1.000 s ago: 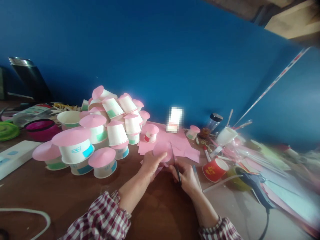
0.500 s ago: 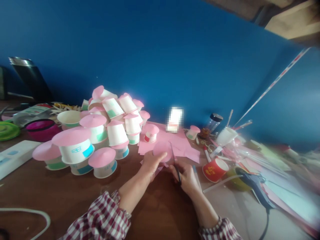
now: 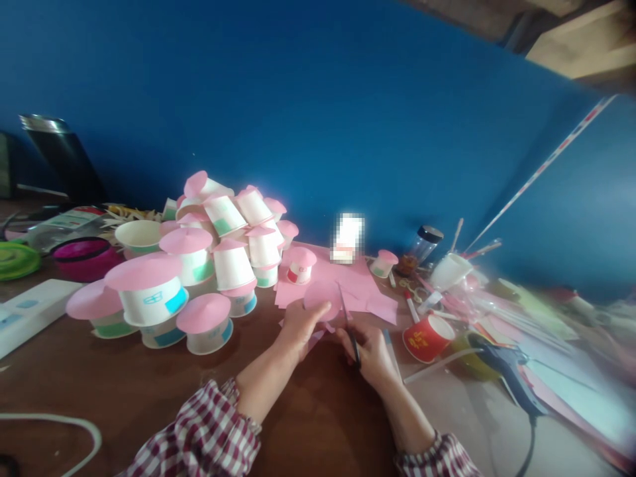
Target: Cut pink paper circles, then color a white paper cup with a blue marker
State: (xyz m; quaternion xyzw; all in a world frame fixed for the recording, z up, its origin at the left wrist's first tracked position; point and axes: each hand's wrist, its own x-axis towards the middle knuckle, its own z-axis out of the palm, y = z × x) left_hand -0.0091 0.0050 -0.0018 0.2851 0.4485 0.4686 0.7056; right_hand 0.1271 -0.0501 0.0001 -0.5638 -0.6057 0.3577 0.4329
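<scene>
The left hand had its grip closed on the near edge of a pink paper circle, thumb on top. Just beside it, the right hand had its grip closed around the handles of the scissors, whose blades met the circle's right edge. Both hovered low over the brown tabletop, with a pile of paper cups to the left and a red cup to the right.

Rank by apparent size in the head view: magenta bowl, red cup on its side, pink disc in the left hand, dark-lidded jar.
1. magenta bowl
2. red cup and pink disc, too alike to split; the left hand covers part of the disc
3. dark-lidded jar, though it stands farther back, so unsure
</scene>
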